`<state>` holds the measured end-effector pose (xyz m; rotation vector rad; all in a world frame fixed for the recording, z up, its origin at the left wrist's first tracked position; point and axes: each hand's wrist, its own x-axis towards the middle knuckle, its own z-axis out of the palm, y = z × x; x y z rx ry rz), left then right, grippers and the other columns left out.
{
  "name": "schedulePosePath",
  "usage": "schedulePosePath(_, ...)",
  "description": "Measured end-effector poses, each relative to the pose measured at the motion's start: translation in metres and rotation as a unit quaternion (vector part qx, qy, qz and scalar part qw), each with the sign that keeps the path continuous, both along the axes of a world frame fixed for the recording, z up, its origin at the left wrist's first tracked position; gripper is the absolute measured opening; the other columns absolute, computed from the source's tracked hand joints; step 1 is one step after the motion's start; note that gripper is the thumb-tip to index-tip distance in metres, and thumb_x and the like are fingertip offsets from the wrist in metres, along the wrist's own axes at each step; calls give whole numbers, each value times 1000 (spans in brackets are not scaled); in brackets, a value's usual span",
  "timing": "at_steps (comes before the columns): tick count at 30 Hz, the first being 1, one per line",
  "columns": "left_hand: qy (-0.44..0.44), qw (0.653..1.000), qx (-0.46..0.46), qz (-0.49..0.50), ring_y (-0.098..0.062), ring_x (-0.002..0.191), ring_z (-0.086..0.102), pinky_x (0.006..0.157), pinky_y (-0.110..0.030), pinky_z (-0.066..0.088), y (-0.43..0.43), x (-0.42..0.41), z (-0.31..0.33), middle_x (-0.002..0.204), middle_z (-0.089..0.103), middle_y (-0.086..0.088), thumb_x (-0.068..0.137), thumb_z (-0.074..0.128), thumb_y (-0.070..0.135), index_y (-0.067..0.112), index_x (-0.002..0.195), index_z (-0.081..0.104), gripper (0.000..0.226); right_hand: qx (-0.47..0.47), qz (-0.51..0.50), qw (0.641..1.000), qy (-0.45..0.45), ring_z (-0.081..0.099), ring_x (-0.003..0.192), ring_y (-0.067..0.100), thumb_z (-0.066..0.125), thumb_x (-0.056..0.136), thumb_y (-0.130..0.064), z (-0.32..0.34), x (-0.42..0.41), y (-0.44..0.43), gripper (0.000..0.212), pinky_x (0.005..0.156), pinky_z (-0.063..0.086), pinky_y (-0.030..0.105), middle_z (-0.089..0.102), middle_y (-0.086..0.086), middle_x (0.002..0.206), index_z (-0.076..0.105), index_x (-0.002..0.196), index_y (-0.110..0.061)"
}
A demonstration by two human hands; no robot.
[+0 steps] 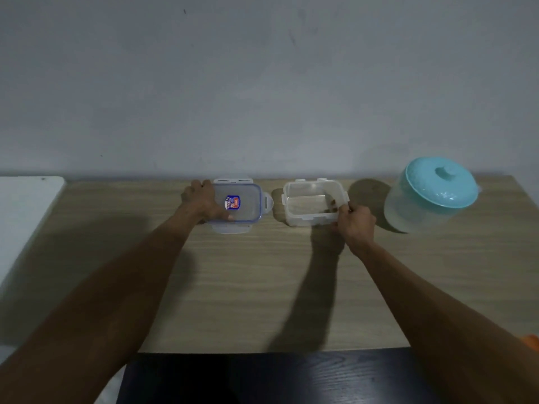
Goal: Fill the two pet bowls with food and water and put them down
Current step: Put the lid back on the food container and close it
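- Head view: a light wood-grain desk point(262, 287) stood against a plain grey wall point(262, 83), with a white surface point(26, 217) beside its left edge.
- The left hand point(204, 204) lay flat on a clear rectangular plastic lid with a blue seal and a blue-and-red sticker point(243, 204); its fingers were spread over the lid's left part, pressing on it rather than closing around it.
- Just to the right, apart from the lid, sat an open clear rectangular plastic container point(313, 204), upright on the desk near the wall.
- A few small brown bits, possibly pet food, lay in the container's right near corner; the picture was too dim to be sure.
- The right hand point(355, 225) was pinched on the container's right near corner, fingers closed on its rim.
- Further right, well apart, stood a round translucent tub with a turquoise knobbed lid point(431, 196), lid on.
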<state>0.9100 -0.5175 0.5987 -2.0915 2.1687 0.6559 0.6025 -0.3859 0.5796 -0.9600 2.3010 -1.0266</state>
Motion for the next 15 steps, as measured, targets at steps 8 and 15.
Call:
schedulePosePath(8,231,966,-55,100,-20,61,56,48,-18,45,10,14,31,79,61,-14,88,69,9,7,91,68,4,-20,-9,998,-52,68,91,48,47,96,-28,-1,2,1,39,87,55,58,72,28,98,74,102,0)
schedulePosePath(15,383,920,-48,73,0,40,52,49,-18,45,12,-12,88,47,61,11,92,67,14,17,81,70,12,-9,-19,990,-136,69,95,40,41,92,-42,-14,-2,-1,51,90,55,54,72,21,104,73,107,-5)
